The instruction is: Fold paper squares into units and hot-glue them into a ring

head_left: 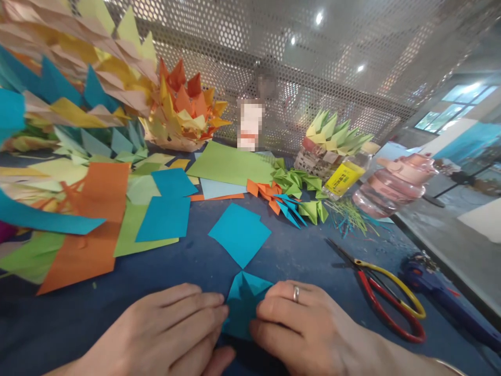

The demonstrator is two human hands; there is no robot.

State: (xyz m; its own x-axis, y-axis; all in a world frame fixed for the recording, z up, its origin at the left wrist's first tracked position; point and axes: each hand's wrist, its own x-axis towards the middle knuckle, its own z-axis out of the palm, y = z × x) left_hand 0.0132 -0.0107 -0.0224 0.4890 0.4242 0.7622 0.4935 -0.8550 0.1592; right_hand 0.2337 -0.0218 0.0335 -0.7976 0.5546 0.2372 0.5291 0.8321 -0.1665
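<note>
Two bare hands meet at the bottom centre of the frame over a partly folded teal paper piece point(245, 303) lying on the dark blue table point(305, 256). The left hand point(172, 326) lies flat with its fingertips pressing the piece's left edge; the right hand point(309, 326), a ring on one finger, curls its fingers onto the right edge, so the paper is pinned between both sets of fingertips rather than lifted. The piece's lower part is hidden under the fingers. Just above it lies a flat teal paper square point(239, 233). At centre right a bottle lying on its side bears a yellow label point(344, 178), its print too small to read. A white object at upper centre is blurred out. Red-and-yellow scissors point(385, 292) lie at lower right, beside a blue tool point(442, 292) cut off by the frame edge. A pink water bottle point(395, 185) lies at right. Orange, green and teal sheets point(105, 209) cover the left, under spiky folded-paper models point(183, 112).
</note>
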